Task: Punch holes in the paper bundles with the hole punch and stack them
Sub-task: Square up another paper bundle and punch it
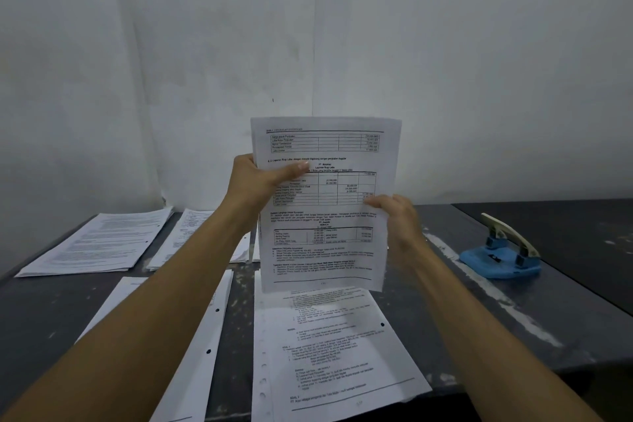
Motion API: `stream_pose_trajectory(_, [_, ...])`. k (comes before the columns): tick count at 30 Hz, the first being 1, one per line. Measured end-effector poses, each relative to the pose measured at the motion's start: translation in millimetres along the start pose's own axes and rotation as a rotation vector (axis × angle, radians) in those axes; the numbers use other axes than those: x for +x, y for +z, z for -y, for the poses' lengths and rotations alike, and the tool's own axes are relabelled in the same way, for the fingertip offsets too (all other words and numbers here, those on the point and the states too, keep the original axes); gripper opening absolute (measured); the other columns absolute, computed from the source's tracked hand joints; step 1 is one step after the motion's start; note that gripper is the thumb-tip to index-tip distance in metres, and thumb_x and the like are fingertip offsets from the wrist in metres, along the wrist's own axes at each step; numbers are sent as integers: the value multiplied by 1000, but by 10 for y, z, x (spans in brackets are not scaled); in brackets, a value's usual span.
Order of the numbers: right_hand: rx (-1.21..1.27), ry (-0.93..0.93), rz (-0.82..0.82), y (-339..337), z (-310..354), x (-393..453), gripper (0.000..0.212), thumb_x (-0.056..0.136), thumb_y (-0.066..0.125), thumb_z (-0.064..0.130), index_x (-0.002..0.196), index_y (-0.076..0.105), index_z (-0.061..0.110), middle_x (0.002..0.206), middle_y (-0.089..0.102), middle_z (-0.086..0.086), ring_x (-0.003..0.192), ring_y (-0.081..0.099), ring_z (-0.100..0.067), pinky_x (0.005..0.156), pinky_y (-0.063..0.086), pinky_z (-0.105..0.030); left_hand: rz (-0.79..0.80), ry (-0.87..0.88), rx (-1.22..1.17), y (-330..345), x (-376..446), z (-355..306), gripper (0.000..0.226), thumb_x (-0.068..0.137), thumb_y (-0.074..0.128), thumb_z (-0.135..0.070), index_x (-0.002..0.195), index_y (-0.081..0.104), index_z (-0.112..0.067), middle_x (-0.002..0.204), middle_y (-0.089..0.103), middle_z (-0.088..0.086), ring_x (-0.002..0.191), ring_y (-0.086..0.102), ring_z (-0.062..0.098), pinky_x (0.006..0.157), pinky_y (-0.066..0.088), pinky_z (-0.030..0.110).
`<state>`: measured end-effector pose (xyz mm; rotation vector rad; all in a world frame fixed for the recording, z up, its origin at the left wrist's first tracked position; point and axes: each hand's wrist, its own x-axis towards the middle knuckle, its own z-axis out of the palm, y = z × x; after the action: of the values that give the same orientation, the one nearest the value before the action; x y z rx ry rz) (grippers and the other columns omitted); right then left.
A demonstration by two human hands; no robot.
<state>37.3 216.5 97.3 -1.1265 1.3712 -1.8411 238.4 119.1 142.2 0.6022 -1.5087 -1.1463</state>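
Note:
I hold a printed paper bundle (pixel 329 243) upright in front of me above the table. My left hand (pixel 255 181) grips its left edge, thumb across the page. My right hand (pixel 397 226) grips its right edge lower down. A blue hole punch (pixel 501 255) with a pale lever stands on the table to the right, apart from both hands. Below the held bundle lies a punched bundle (pixel 329 360) with holes near its right edge. Another punched stack (pixel 209 336) lies to its left, partly under my left forearm.
More paper stacks lie at the back left (pixel 99 243) and back middle (pixel 191 233) of the dark grey table (pixel 479 319). A second dark surface (pixel 582 233) adjoins at the right. A white wall rises just behind.

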Motion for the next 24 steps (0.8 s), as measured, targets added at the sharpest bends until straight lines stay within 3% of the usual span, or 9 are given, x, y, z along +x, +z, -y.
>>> stream_pose_trajectory(3, [3, -2, 44, -36, -18, 21, 12, 95, 61, 12, 93, 72, 11, 84, 78, -3, 76, 75, -23, 65, 60, -35, 17, 3, 6, 36, 39, -42, 31, 70, 89, -19, 97, 74, -16, 89, 79, -1, 76, 76, 19, 60, 59, 27])
stream_pose_trajectory(8, [9, -17, 20, -102, -7, 53, 11, 96, 62, 18, 99, 72, 13, 90, 78, -4, 80, 75, -24, 67, 62, -38, 95, 11, 40, 30, 31, 7, 50, 58, 88, -29, 104, 74, -15, 99, 78, 2, 88, 76, 21, 74, 61, 36])
stream_pose_trajectory(11, [27, -2, 27, -146, -48, 50, 13, 97, 62, 20, 101, 72, 13, 95, 78, -5, 85, 75, -25, 71, 62, -39, 141, -18, 57, 20, -85, 198, 41, 65, 85, -23, 103, 75, -12, 99, 78, 4, 89, 76, 23, 79, 61, 40])
stream_pose_trajectory(13, [43, 26, 37, -152, -131, 33, 16, 97, 63, 20, 106, 72, 12, 100, 77, -8, 90, 74, -28, 76, 61, -43, 91, -38, 47, 25, -182, 361, 34, 70, 84, -19, 101, 76, -11, 96, 78, 4, 86, 76, 23, 77, 62, 40])
stream_pose_trajectory(18, [-1, 118, -55, -104, -483, -86, 22, 89, 56, 4, 100, 71, 15, 95, 77, -7, 90, 72, -31, 77, 60, -45, 31, -83, 82, 58, -411, 732, 27, 77, 84, -20, 103, 76, -16, 94, 79, -1, 84, 76, 19, 74, 62, 39])
stream_pose_trajectory(24, [-35, 131, -140, -47, -613, -111, 22, 73, 53, -1, 83, 68, 11, 79, 72, 0, 77, 68, -24, 60, 54, -34, 13, -75, 112, 96, -464, 801, 30, 77, 84, -25, 105, 74, -22, 94, 78, -8, 81, 75, 11, 63, 59, 21])
